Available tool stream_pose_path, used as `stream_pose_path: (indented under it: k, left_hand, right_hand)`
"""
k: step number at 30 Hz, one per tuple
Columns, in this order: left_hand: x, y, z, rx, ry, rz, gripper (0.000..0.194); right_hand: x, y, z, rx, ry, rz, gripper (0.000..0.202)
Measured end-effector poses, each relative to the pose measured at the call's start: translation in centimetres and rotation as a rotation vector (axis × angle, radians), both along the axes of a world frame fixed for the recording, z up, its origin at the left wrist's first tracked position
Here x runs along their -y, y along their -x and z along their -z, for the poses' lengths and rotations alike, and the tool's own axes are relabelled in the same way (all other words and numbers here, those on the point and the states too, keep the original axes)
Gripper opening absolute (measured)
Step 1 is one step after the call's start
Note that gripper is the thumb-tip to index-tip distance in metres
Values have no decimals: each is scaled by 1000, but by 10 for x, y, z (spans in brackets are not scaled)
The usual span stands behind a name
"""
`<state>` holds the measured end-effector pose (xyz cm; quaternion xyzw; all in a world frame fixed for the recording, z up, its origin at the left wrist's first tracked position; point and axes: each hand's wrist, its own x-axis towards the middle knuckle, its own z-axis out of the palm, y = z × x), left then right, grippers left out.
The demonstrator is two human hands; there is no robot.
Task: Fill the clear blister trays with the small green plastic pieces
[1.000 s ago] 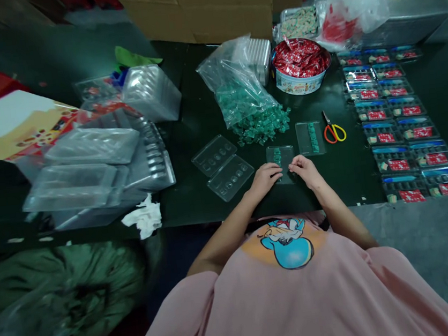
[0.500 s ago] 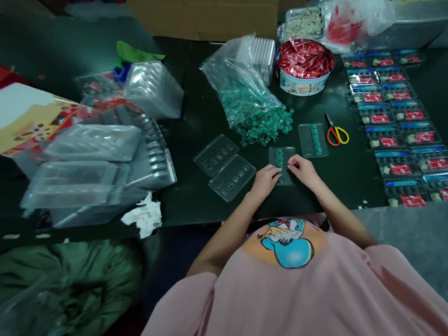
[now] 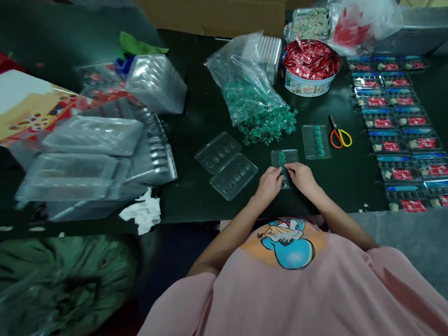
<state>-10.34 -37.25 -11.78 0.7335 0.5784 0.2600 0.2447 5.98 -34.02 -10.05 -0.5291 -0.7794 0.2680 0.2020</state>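
A small clear tray (image 3: 292, 155) with a column of green pieces lies on the dark table. My left hand (image 3: 269, 184) rests at its left side, fingers closed at the column; anything between them is too small to name. From the right, my right hand (image 3: 301, 176) pinches over the same column, its fingertips close to the left ones. Another clear tray (image 3: 309, 142), also with green pieces, lies to the right. Behind my hands a pile of green pieces (image 3: 270, 125) spills from a clear bag (image 3: 236, 64).
Scissors (image 3: 340, 137), a tub of red packets (image 3: 311, 66) and rows of filled trays (image 3: 409, 130) are at the right. Two clear trays (image 3: 233, 176) lie left of my hands. Stacked clear packaging (image 3: 85, 157) and a white tissue (image 3: 144, 212) stand farther left.
My right hand has moved left, its fingertips now over the column of green pieces and nearer the left hand. The whole view has shifted slightly.
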Motion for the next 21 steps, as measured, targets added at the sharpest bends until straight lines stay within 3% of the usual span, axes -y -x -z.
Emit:
stream_pose_path:
  k: [6,12,15,18,21]
  left_hand:
    - [0,-1,-14,-62,34,46,19]
    - [-3,6,-25,23,113,117,19]
    - [-26,22,-29,72,37,10,18]
    - [-62,38,-28,18,-80,-156,23]
    - [-97,47,-22,-89,-78,-145,31]
  right_hand:
    - [-11,-3,-2,21,-6,-17,30]
    - [-30,-5,-5,-73,-24,34,28]
    - [-48,2,-10,-75,-37,-1,24]
    - [-72,16,-14,-82,-73,0,22]
    - [-88,33,-14,-87,-62,14,21]
